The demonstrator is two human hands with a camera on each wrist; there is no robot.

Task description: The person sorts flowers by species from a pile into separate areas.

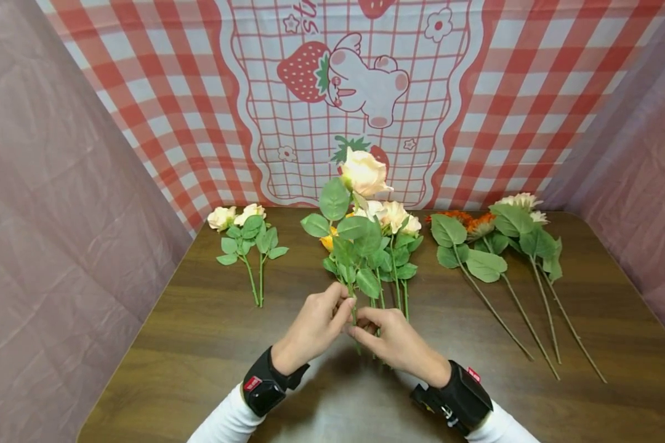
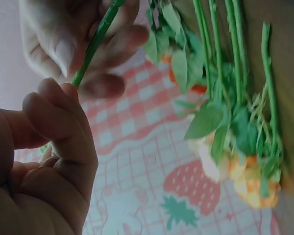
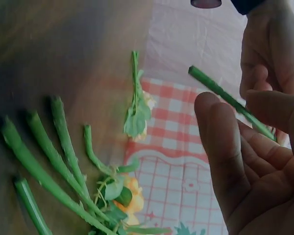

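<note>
A cream rose [image 1: 364, 172] with green leaves stands upright above the middle of the table. My left hand [image 1: 314, 323] pinches its stem below the leaves; in the left wrist view the stem [image 2: 98, 39] rises from that hand's fingertips. Just lower on the stem is my right hand [image 1: 396, 341], thumb and fingers parted on either side of it. The right wrist view shows the stem's cut end [image 3: 198, 73] sticking out past the right fingers [image 3: 225, 132], with a gap visible. Behind both hands lies a bunch of cream and yellow roses [image 1: 393, 216], partly hidden by the held one.
Two cream roses [image 1: 249, 216] lie at the left of the brown table [image 1: 188, 363]. On the right lie orange flowers [image 1: 479, 226] and white flowers [image 1: 519, 200] with long stems. A red-checked strawberry cloth [image 1: 172, 92] hangs behind, with pink drapes [image 1: 50, 246] at the sides.
</note>
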